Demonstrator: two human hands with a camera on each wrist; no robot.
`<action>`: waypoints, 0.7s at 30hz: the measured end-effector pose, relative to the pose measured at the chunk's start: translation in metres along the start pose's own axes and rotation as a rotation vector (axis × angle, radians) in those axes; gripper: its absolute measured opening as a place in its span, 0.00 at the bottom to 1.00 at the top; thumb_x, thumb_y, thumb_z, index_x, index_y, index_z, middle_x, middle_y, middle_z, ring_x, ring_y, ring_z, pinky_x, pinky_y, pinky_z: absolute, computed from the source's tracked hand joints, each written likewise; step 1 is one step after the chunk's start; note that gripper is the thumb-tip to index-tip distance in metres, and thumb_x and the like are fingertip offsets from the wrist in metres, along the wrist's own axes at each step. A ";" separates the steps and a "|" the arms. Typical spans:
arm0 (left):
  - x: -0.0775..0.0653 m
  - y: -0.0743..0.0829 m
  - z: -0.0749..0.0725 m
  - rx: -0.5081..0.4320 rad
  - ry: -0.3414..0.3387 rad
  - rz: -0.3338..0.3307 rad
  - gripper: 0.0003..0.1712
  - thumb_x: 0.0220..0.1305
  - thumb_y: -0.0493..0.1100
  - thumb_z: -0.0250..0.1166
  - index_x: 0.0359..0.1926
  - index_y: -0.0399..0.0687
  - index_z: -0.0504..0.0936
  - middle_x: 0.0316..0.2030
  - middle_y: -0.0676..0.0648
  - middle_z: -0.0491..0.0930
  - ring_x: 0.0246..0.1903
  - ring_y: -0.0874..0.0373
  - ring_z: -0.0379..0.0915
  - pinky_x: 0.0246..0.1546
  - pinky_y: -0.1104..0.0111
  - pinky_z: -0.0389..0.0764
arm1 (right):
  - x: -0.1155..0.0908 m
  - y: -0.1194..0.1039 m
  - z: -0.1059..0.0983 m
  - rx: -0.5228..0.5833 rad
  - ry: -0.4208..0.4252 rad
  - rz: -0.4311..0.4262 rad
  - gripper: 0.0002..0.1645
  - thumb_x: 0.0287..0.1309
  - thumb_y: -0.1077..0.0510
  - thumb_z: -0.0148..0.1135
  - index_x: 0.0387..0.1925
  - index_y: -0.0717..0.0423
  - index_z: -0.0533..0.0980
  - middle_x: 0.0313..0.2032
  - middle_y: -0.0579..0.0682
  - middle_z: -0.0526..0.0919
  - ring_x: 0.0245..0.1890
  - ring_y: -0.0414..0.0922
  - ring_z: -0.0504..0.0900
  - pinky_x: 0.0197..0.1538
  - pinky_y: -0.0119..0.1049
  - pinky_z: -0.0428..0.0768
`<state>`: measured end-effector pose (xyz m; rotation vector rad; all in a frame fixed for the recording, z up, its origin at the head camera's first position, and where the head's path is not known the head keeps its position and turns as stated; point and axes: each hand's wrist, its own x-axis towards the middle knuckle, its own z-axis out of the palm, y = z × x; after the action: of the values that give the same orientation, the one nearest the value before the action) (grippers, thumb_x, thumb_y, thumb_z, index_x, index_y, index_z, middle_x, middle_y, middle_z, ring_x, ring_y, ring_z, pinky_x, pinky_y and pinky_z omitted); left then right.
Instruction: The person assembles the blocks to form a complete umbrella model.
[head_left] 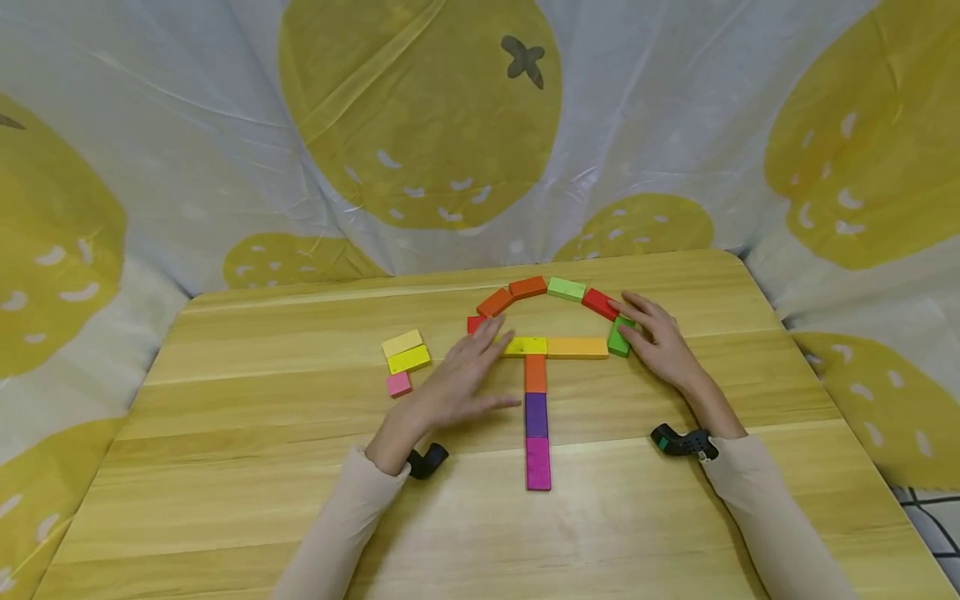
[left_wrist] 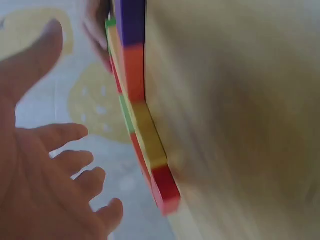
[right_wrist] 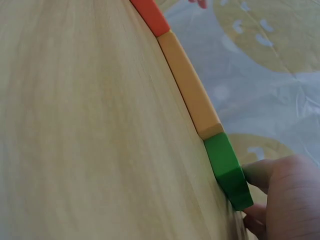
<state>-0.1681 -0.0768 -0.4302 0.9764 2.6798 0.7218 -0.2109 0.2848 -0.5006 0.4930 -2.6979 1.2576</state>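
Observation:
Flat coloured blocks lie as an umbrella shape: an arc on top, a crossbar and a straight stem. My right hand (head_left: 663,343) is at the arc's right end, its thumb against the green block (head_left: 618,342) and its fingertips by the red block (head_left: 598,303). In the right wrist view, the green block (right_wrist: 227,167) abuts the light orange block (right_wrist: 190,85). With fingers spread and nothing held, my left hand (head_left: 456,385) is over the crossbar's left end, partly covering the yellow block (head_left: 531,345) and another red block (head_left: 474,323).
Below the crossbar run orange (head_left: 536,373), purple (head_left: 536,414) and magenta (head_left: 538,463) stem blocks. Left of my left hand lie a pale yellow block (head_left: 402,342), a bright yellow block (head_left: 409,359) and a pink block (head_left: 399,384). A patterned curtain (head_left: 637,125) hangs behind the wooden table (head_left: 262,433).

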 end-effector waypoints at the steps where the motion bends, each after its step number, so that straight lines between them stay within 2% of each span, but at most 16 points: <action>1: -0.003 0.005 0.003 0.006 -0.045 0.032 0.59 0.66 0.62 0.70 0.83 0.41 0.49 0.84 0.41 0.35 0.84 0.42 0.31 0.82 0.42 0.42 | 0.000 0.000 0.000 -0.001 -0.001 -0.002 0.27 0.75 0.61 0.56 0.71 0.60 0.72 0.76 0.68 0.61 0.78 0.69 0.54 0.74 0.73 0.46; 3: -0.008 0.015 0.009 0.008 -0.126 0.080 0.64 0.64 0.65 0.70 0.84 0.44 0.43 0.84 0.43 0.29 0.84 0.44 0.25 0.82 0.42 0.36 | 0.000 0.001 0.000 -0.003 -0.003 -0.003 0.27 0.75 0.60 0.56 0.72 0.60 0.71 0.76 0.67 0.61 0.78 0.69 0.54 0.74 0.73 0.46; 5: -0.012 0.022 0.014 0.013 -0.185 0.110 0.71 0.59 0.67 0.73 0.84 0.44 0.38 0.84 0.44 0.27 0.84 0.44 0.23 0.82 0.42 0.33 | 0.000 0.001 0.000 -0.003 -0.006 -0.001 0.27 0.76 0.60 0.55 0.72 0.59 0.71 0.76 0.67 0.61 0.78 0.69 0.54 0.74 0.72 0.46; 10: -0.017 0.030 0.021 0.026 -0.280 0.118 0.81 0.48 0.67 0.80 0.83 0.44 0.33 0.84 0.44 0.27 0.84 0.44 0.23 0.82 0.41 0.35 | 0.000 0.001 0.001 -0.005 -0.011 0.003 0.27 0.76 0.60 0.55 0.73 0.59 0.70 0.77 0.67 0.61 0.78 0.69 0.54 0.75 0.72 0.45; 14: -0.018 0.030 0.025 0.022 -0.312 0.094 0.77 0.50 0.64 0.79 0.84 0.44 0.37 0.84 0.44 0.31 0.84 0.44 0.26 0.82 0.41 0.35 | 0.000 0.001 0.001 -0.008 -0.012 -0.001 0.27 0.76 0.59 0.55 0.73 0.59 0.70 0.76 0.68 0.61 0.78 0.69 0.54 0.75 0.73 0.46; 21: -0.018 0.032 0.030 -0.015 -0.320 0.074 0.71 0.54 0.63 0.77 0.84 0.44 0.42 0.84 0.45 0.33 0.84 0.46 0.31 0.81 0.39 0.33 | 0.001 0.004 0.001 -0.011 -0.009 -0.003 0.27 0.76 0.60 0.55 0.72 0.60 0.71 0.76 0.68 0.62 0.78 0.70 0.54 0.75 0.73 0.46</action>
<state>-0.1263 -0.0563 -0.4397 1.0890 2.3698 0.5449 -0.2128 0.2865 -0.5042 0.5025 -2.7084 1.2421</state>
